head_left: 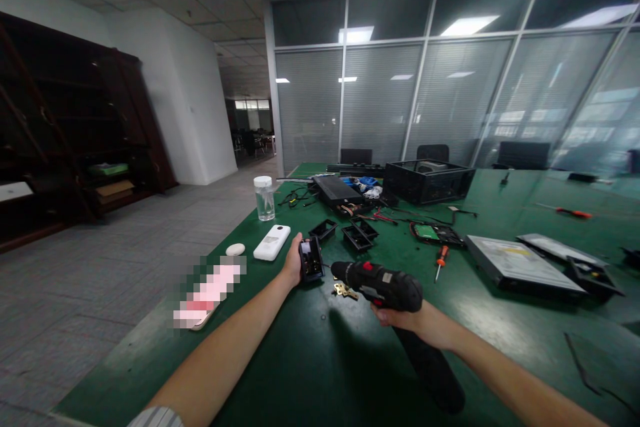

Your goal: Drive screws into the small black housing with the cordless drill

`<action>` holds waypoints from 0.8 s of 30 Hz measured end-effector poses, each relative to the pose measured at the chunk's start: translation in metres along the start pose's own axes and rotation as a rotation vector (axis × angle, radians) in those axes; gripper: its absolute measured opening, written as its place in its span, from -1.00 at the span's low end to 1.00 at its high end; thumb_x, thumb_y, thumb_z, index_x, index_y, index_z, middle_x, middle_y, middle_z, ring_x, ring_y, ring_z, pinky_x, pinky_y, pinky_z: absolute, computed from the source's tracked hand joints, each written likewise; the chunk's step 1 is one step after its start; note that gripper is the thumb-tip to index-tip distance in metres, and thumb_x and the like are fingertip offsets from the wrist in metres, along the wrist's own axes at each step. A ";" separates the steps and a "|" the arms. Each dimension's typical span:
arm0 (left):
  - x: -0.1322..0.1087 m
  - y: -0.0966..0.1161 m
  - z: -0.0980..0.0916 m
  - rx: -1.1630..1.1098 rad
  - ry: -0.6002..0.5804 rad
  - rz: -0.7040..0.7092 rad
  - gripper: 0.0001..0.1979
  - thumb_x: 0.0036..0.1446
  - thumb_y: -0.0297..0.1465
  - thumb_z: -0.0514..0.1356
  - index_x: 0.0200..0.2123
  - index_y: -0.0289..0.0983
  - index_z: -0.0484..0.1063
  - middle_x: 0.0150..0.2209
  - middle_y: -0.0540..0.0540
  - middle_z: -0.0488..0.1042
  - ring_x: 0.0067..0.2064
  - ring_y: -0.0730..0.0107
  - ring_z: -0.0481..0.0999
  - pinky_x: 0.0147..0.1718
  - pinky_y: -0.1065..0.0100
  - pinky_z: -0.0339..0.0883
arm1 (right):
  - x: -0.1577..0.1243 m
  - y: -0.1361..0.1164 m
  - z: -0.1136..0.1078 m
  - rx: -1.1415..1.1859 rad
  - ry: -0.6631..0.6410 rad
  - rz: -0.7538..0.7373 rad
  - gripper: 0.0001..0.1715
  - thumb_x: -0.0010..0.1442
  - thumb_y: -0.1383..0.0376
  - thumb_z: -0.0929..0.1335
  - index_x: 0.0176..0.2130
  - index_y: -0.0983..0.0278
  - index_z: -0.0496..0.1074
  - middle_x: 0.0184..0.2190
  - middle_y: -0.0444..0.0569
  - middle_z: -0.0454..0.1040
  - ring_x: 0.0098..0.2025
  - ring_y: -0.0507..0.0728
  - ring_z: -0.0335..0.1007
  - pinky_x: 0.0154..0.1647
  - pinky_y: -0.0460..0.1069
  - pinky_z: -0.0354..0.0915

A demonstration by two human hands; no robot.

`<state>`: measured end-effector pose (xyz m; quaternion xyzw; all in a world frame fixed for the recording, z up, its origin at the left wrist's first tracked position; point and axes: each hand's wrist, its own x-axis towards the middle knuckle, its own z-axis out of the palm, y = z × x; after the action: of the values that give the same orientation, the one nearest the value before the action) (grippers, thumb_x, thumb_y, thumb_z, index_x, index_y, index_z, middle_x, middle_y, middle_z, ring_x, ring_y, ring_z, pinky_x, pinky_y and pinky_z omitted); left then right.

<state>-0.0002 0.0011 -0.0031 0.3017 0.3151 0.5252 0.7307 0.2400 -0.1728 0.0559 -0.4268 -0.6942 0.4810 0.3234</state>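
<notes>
My left hand (295,260) is closed around the left side of a small black plastic box (313,260), its open side facing me and its inside partly dark. In my right hand (407,322) is a black cordless drill (377,282) with red marks, gripped by its handle and pointing left. The drill's tip is close to the box's right edge; whether they touch I cannot tell. Below the drill's nose lie several brass-coloured metal pieces (345,291). Just beyond my hands stand black plastic frames (358,238) and another black frame (324,230).
To the left are a clear jar (265,200), a white power bank (272,243), a white oval case (235,250) and a blurred-out pink item (213,294). On the right lie a screwdriver (441,259), a hard drive (436,234) and a metal disc drive (520,267). A black computer case (429,182) stands behind.
</notes>
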 end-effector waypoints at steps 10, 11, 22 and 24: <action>-0.001 0.000 0.001 -0.017 0.019 -0.007 -0.59 0.06 -0.05 0.08 -0.38 -0.32 0.38 -0.47 -0.15 0.51 -0.47 0.24 0.53 -0.50 0.28 0.38 | 0.001 0.003 0.000 0.017 -0.003 -0.009 -0.65 0.06 0.10 0.40 -0.28 0.32 0.38 -0.40 -0.08 0.33 -0.34 0.10 0.24 -0.27 0.00 0.25; -0.001 0.000 0.001 -0.016 0.019 -0.005 -0.58 0.06 -0.04 0.07 -0.38 -0.32 0.38 -0.47 -0.15 0.51 -0.47 0.24 0.53 -0.50 0.28 0.38 | 0.001 0.003 0.000 0.013 -0.003 -0.011 -0.66 0.06 0.10 0.39 -0.28 0.32 0.38 -0.40 -0.08 0.33 -0.34 0.09 0.24 -0.28 0.00 0.25; -0.001 0.000 0.002 0.012 0.018 0.004 -0.56 0.06 -0.02 0.06 -0.36 -0.31 0.36 -0.46 -0.18 0.52 -0.47 0.18 0.53 -0.51 0.22 0.39 | 0.000 0.000 0.000 -0.035 -0.002 -0.037 -0.62 0.07 0.05 0.38 -0.28 0.32 0.39 -0.45 -0.10 0.32 -0.38 0.08 0.24 -0.31 -0.01 0.26; -0.002 0.000 0.002 0.001 0.015 -0.001 -0.57 0.06 -0.03 0.06 -0.37 -0.31 0.37 -0.45 -0.19 0.52 -0.47 0.18 0.53 -0.50 0.22 0.39 | 0.000 -0.001 0.000 -0.031 -0.009 -0.040 -0.63 0.08 0.06 0.38 -0.26 0.31 0.39 -0.43 -0.10 0.32 -0.37 0.08 0.23 -0.30 -0.01 0.25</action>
<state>0.0006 -0.0006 -0.0013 0.2980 0.3208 0.5268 0.7285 0.2403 -0.1728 0.0566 -0.4156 -0.7116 0.4654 0.3230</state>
